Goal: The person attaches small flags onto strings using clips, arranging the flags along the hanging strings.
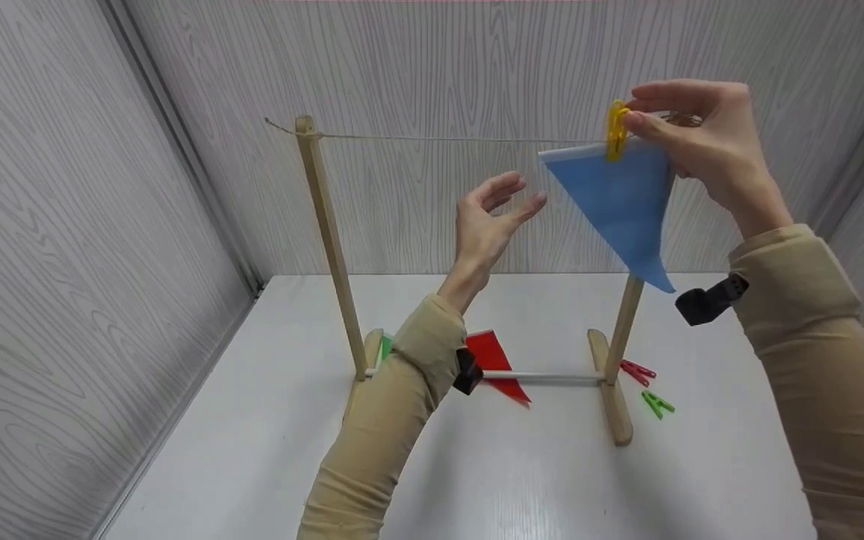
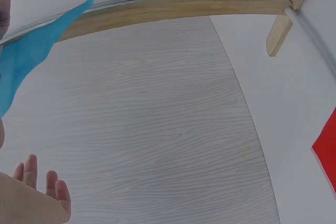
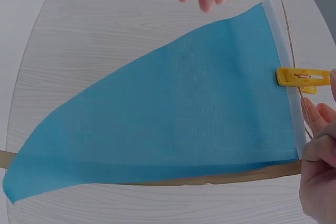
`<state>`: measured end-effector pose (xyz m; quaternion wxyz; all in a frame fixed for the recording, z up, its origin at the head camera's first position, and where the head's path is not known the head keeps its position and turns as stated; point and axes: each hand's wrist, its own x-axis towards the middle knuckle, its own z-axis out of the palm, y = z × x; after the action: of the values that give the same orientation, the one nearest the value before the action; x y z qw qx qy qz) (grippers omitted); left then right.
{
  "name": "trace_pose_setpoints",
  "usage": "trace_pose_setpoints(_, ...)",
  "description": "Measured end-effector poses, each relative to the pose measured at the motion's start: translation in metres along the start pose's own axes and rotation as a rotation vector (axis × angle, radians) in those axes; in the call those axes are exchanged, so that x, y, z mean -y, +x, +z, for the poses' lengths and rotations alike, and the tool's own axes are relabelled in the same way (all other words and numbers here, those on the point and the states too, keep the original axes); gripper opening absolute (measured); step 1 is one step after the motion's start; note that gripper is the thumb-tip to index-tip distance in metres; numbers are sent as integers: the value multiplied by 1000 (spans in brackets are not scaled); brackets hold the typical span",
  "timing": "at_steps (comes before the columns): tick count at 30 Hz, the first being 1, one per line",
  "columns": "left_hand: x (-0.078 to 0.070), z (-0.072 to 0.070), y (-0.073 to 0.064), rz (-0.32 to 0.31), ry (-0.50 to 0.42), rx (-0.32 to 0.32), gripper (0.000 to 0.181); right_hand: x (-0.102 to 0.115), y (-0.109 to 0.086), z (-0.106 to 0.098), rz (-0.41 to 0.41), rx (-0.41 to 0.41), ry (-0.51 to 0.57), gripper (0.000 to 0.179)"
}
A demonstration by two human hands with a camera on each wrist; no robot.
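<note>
A blue pennant flag (image 1: 616, 199) hangs from a string (image 1: 432, 139), its white top edge clipped by a yellow clothespin (image 1: 616, 131). My right hand (image 1: 709, 135) pinches the handle end of this clothespin between thumb and fingers. In the right wrist view, the clothespin (image 3: 302, 77) sits across the string and the flag's white band. My left hand (image 1: 488, 217) is raised to the left of the flag, fingers apart and holding nothing. It does not touch the flag. The left wrist view catches part of the left hand (image 2: 39, 195) and the flag's (image 2: 39, 51) hanging tip.
Wooden posts (image 1: 331, 247) on feet carry the string, joined low by a white rod (image 1: 544, 377). A red pennant (image 1: 492, 352) and a partly hidden green one (image 1: 385, 346) lie by the rod. Red clothespins (image 1: 638, 371) and a green clothespin (image 1: 657, 403) lie right of the stand.
</note>
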<state>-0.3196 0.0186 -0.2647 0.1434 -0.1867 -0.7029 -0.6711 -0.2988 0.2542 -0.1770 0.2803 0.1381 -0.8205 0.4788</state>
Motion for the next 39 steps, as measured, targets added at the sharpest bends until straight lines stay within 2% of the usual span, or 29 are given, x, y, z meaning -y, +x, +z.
trace_pose_setpoints(5,24,-13,-9,-10,74,22,53,1,-4,4,-24,-23,16,43)
trace_pose_setpoints(10,62,-22,-26,-41,122,50,53,0,-8,10,-75,-65,59,44)
trace_pose_setpoints(16,107,-23,-52,-113,126,90,49,-6,-26,22,-164,-132,155,46)
trace_pose_setpoints(22,146,-28,-73,-181,153,57,37,-24,-57,48,-290,-170,403,46)
trace_pose_setpoints(24,155,-29,-81,-221,140,46,34,-33,-65,56,-325,-195,435,48)
trace_pose_setpoints(26,163,-30,-88,-260,131,42,34,-42,-72,62,-338,-240,400,51)
trace_pose_setpoints(30,177,-31,-104,-303,138,67,34,-56,-88,69,-319,-283,429,53)
trace_pose_setpoints(36,195,-30,-123,-311,206,174,31,-79,-117,91,-296,-318,550,46)
trace_pose_setpoints(39,201,-30,-130,-324,235,245,32,-96,-133,106,-266,-297,617,41)
